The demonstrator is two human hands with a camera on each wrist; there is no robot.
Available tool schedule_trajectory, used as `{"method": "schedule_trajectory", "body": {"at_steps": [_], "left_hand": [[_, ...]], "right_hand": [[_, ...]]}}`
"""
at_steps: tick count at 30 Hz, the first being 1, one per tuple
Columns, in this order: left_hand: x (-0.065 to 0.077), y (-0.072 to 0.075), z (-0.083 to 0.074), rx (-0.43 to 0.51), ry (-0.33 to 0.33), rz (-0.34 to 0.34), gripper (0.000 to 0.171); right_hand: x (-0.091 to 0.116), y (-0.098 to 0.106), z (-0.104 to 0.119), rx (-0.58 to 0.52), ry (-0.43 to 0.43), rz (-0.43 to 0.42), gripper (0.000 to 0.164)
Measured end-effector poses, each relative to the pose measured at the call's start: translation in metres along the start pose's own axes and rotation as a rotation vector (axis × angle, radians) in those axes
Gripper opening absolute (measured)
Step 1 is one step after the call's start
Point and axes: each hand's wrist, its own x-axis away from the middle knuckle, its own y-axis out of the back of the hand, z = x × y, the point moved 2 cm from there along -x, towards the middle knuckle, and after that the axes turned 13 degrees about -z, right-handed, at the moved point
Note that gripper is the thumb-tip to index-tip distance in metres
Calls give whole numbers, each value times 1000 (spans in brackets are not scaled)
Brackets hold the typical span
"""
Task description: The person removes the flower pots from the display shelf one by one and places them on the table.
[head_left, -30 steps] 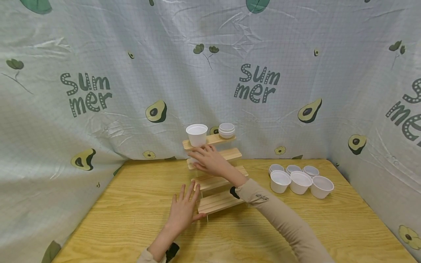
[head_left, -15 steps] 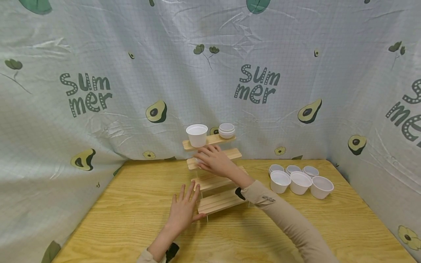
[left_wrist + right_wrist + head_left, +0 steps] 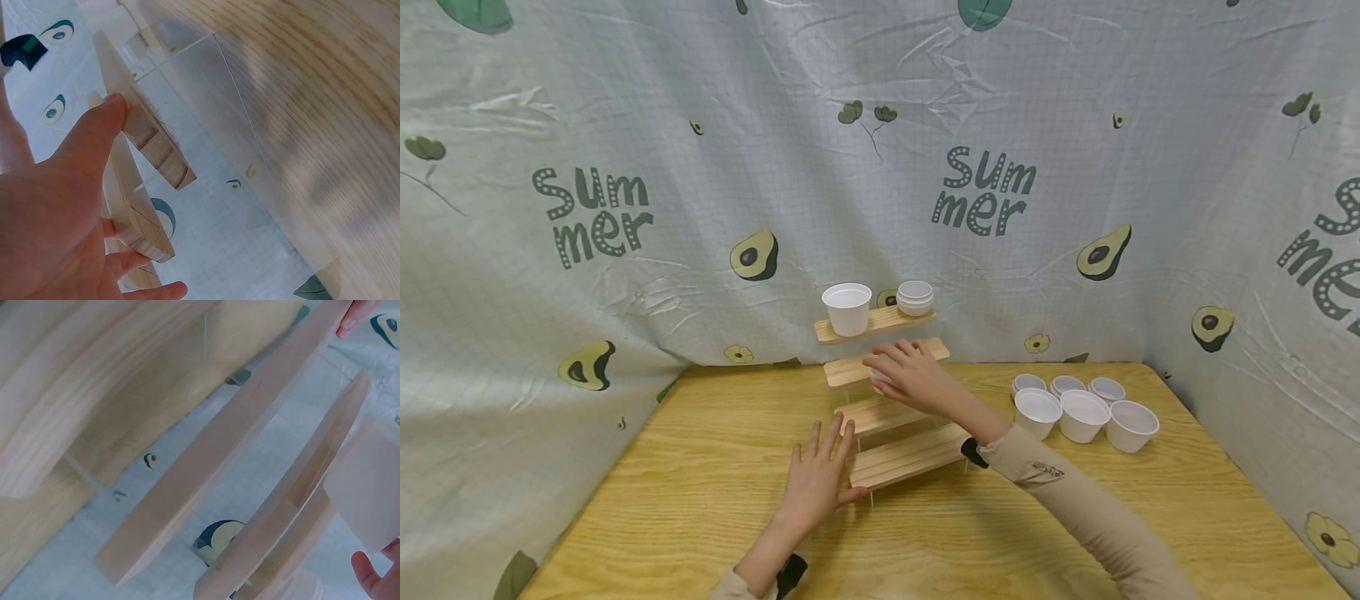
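A tiered wooden stand (image 3: 910, 458) with clear side supports stands mid-table. My left hand (image 3: 817, 482) spreads its fingers against the left ends of the steps. In the left wrist view, its thumb (image 3: 107, 115) rests on the end of one wooden step (image 3: 156, 140). My right hand (image 3: 917, 382) holds a white plastic cup (image 3: 365, 481) at the second step from the top; in the head view the hand mostly covers the cup. On the top step sit a larger white cup (image 3: 847, 312) at left and a small white jar (image 3: 915, 300) at right.
Right of the stand, larger white cups (image 3: 1084, 417) stand in a front row, with small white jars (image 3: 1067, 385) behind them. A printed curtain (image 3: 820, 183) hangs around the back and sides of the wooden table (image 3: 700, 467).
My right hand has shifted rightward and slightly down along the second step with the cup. My left hand stays at the stand's left side.
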Motion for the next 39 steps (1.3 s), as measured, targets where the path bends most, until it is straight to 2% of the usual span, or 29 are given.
{"method": "schedule_trajectory", "body": {"at_steps": [3, 13, 18, 20, 22, 25, 27, 29, 35, 39], "left_hand": [[0, 1, 0, -20, 4, 29, 89], [-1, 0, 0, -20, 7, 24, 90], [1, -2, 2, 6, -3, -26, 93], [6, -19, 7, -6, -22, -82, 98], [7, -19, 7, 3, -27, -101, 100], [6, -15, 6, -11, -18, -59, 98], [1, 3, 0, -2, 1, 5, 93], [0, 4, 0, -15, 7, 34, 91], [0, 3, 0, -4, 8, 22, 90], [-1, 3, 1, -10, 3, 18, 89]], "right_hand": [[6, 6, 1, 2, 2, 9, 34], [29, 24, 4, -5, 33, 18, 33], [43, 32, 6, -15, 37, 33, 35], [48, 35, 6, -35, 29, 38, 36], [54, 38, 7, -42, 24, 38, 37], [63, 41, 8, -55, 21, 34, 37], [69, 45, 10, -45, 29, 33, 38], [74, 48, 11, -41, 35, 35, 39], [92, 57, 12, 36, 42, 49, 42], [105, 61, 10, 31, 35, 47, 43]]}}
